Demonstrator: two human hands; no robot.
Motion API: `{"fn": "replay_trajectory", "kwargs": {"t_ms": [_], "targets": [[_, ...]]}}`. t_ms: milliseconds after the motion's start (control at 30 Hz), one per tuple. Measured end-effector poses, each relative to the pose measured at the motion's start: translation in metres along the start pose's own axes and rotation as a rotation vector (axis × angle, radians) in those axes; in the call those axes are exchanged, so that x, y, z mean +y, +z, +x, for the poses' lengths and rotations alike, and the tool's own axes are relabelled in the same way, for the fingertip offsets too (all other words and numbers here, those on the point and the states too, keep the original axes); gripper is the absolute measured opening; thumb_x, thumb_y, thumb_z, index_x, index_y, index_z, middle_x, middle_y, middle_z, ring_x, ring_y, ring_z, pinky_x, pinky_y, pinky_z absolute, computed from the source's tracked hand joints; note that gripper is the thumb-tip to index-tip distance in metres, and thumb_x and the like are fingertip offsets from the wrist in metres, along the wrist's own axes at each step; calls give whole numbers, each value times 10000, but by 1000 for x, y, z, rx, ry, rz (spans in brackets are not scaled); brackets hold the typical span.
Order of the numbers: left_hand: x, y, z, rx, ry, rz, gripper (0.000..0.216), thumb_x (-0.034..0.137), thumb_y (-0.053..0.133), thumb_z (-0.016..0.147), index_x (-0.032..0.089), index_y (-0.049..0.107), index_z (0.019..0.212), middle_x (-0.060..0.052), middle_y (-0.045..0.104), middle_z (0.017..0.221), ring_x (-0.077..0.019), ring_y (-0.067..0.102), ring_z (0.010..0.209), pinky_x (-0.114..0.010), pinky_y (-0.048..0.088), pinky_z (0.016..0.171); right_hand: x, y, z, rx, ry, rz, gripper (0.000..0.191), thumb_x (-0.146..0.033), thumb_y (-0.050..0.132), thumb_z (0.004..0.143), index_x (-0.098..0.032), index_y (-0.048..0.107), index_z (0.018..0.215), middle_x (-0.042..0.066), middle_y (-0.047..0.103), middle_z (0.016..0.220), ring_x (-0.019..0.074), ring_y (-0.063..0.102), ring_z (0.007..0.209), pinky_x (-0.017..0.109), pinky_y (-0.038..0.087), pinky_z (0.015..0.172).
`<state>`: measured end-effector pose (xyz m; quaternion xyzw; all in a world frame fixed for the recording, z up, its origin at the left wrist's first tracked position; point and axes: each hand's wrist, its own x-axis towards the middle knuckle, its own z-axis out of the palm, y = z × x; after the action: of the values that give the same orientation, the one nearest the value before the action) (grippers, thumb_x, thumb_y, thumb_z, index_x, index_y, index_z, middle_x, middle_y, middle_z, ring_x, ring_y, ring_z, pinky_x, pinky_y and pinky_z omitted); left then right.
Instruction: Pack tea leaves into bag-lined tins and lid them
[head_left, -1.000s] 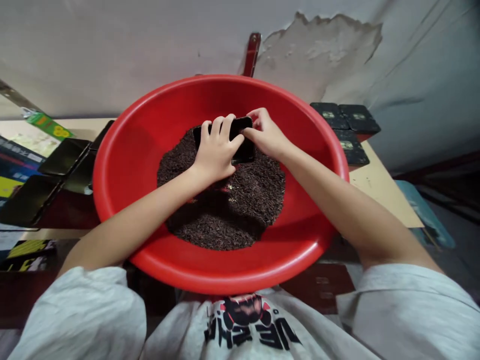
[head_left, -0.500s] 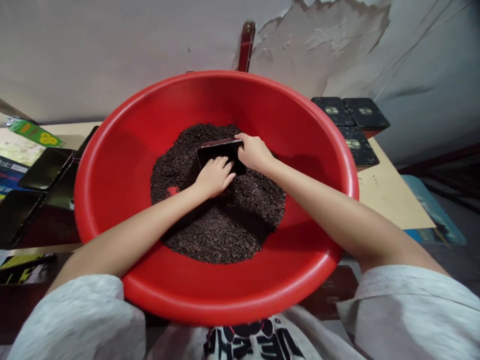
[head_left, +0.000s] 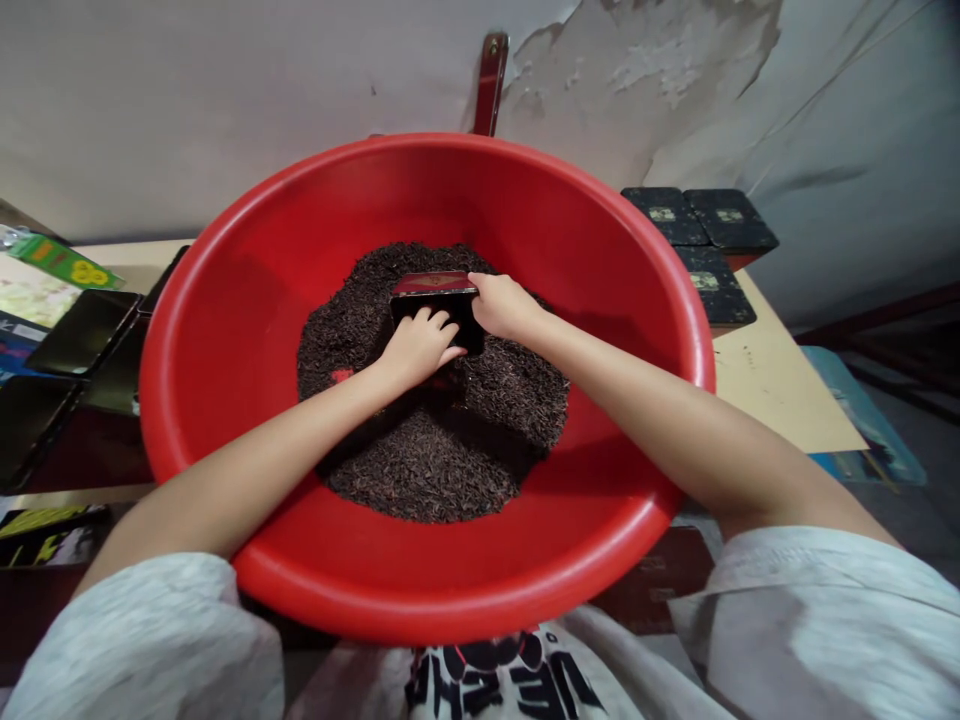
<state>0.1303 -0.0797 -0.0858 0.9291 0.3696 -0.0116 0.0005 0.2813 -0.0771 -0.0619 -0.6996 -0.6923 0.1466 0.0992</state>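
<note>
the tin (head_left: 439,283) lies tilted over the leaves (head_left: 427,480), its long edge running left to right and its mouth facing the near side, toward the left hand (head_left: 416,350). that hand sits right at the opening, fingers loosely spread; i cannot tell whether it holds any leaves. the right hand (head_left: 506,305) grips the tin's right end. the red basin (head_left: 420,622) holds a broad dark heap of leaves. left of it stand open tins (head_left: 86,330), contents unclear; to the far right, lidded tins (head_left: 731,215).
</note>
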Motion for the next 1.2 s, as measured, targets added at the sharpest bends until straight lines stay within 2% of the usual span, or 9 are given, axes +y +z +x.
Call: {"fn": "replay_trajectory", "kwargs": {"t_ms": [133, 300, 467, 567, 667, 800, 900, 1000, 1200], "targets": [[8, -28, -2, 49, 63, -20, 401, 377, 470, 912, 101, 616, 1163, -133, 626, 1193, -307, 513, 1142, -415, 465, 896, 12, -8, 7, 13, -29, 49, 458, -74, 353, 805, -105, 595, 1192, 157, 630, 1185, 268, 588, 1111, 361, 457, 912], [14, -91, -28, 43, 88, -246, 312, 421, 534, 875, 192, 700, 1008, -52, 698, 1032, -233, 616, 1010, -350, 471, 894, 16, -16, 7, -59, 28, 38, 462, -110, 378, 805, -159, 591, 1211, 125, 628, 1200, 280, 594, 1094, 379, 465, 882], [6, -154, -78, 25, -64, -425, 370, 547, 525, 804, 253, 727, 900, 26, 694, 840, -197, 654, 832, -328, 488, 800, 16, -12, 6, -34, 44, 2, 523, -138, 383, 814, -184, 513, 1318, 105, 566, 1296, 277, 552, 1161, 399, 440, 936], [-11, -169, -87, 147, -175, -427, 447, 567, 471, 807, 214, 725, 910, 61, 668, 785, -160, 631, 803, -355, 453, 815, 13, -10, 4, -40, 37, -24, 533, -143, 385, 815, -194, 498, 1333, 108, 571, 1289, 289, 557, 1155, 422, 445, 929], [-35, -153, -65, 342, -420, -338, 476, 512, 440, 865, 122, 696, 958, 46, 621, 711, -148, 615, 797, -390, 433, 842, 10, -10, 2, -39, 31, -50, 494, -142, 394, 809, -214, 559, 1269, 115, 622, 1210, 301, 585, 1108, 435, 468, 880], [-66, -84, -20, 445, -546, -269, 389, 395, 439, 922, 108, 676, 1035, -50, 688, 924, -182, 623, 884, -319, 458, 840, 9, -11, 1, 1, 46, -42, 478, -142, 400, 803, -188, 588, 1241, 133, 626, 1198, 309, 585, 1105, 429, 464, 880], [-79, -26, -6, 208, -460, -148, 431, 416, 384, 940, 108, 639, 1102, -107, 671, 1075, -201, 589, 997, -319, 444, 891, 10, -12, 0, 6, 49, -20, 483, -130, 385, 800, -186, 600, 1229, 124, 626, 1202, 313, 580, 1109, 430, 459, 887], [-80, 12, -13, 66, -372, -134, 368, 358, 445, 916, 78, 644, 1049, -108, 657, 1097, -207, 541, 1067, -331, 430, 920, 10, -12, -1, 6, 52, -4, 478, -128, 389, 802, -180, 604, 1226, 118, 629, 1197, 305, 581, 1104, 429, 455, 898], [-71, 21, -10, -36, -485, -160, 156, 148, 507, 812, 89, 646, 852, -80, 673, 927, -234, 561, 1003, -442, 372, 984, 11, -12, 1, 125, 60, 20, 500, -148, 405, 791, -136, 544, 1271, 136, 612, 1216, 309, 564, 1121, 422, 436, 912]]}}
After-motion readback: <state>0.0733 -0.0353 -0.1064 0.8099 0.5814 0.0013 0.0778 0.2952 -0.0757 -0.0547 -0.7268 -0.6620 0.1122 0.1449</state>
